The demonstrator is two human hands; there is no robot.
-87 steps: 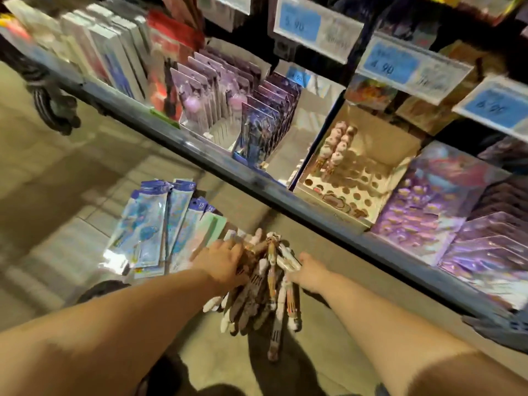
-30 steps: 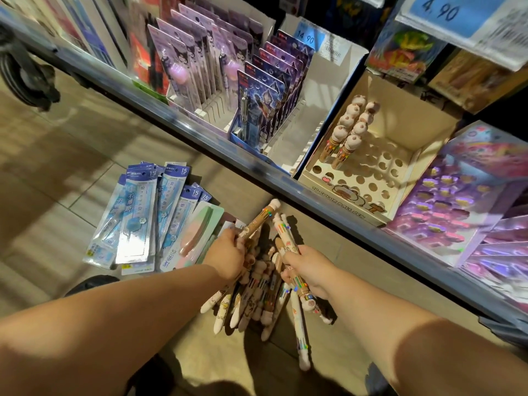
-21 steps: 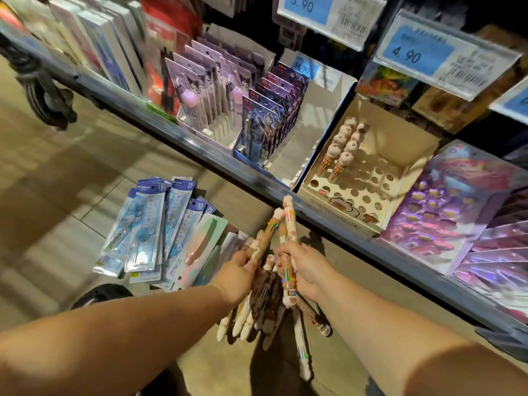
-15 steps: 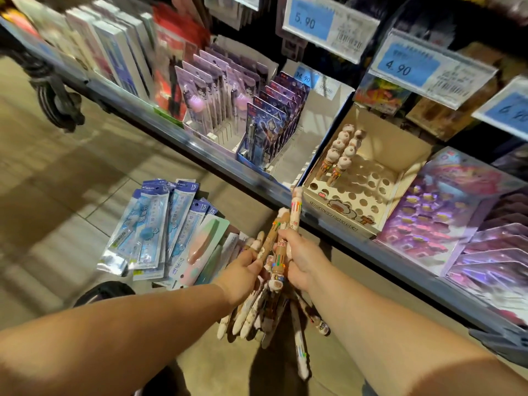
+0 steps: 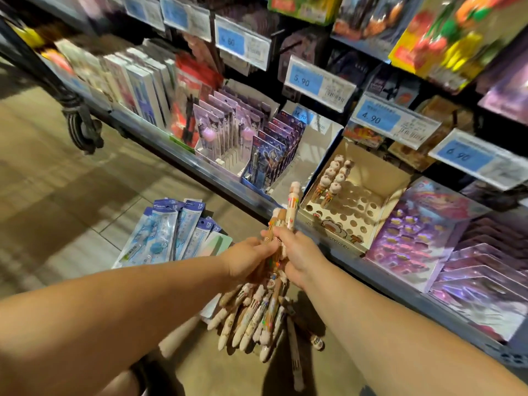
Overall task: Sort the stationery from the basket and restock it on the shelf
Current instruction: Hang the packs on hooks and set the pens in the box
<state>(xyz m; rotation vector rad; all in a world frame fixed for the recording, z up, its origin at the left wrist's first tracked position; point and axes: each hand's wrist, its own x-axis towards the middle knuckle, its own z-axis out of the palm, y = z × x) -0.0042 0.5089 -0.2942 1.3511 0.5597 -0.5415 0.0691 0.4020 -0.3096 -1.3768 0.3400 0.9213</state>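
Pens in left hand, right hand

You've got the pen box on the shelf, a few pens in its back-left holes. Carded packs just L of it. Ruler packs & loose pen pile on floor in front.

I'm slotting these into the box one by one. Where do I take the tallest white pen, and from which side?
Pinch the white pen on its upper barrel under the cap, from above: it stands upright, clear of the shorter pens, while the right hand wraps its lower part.
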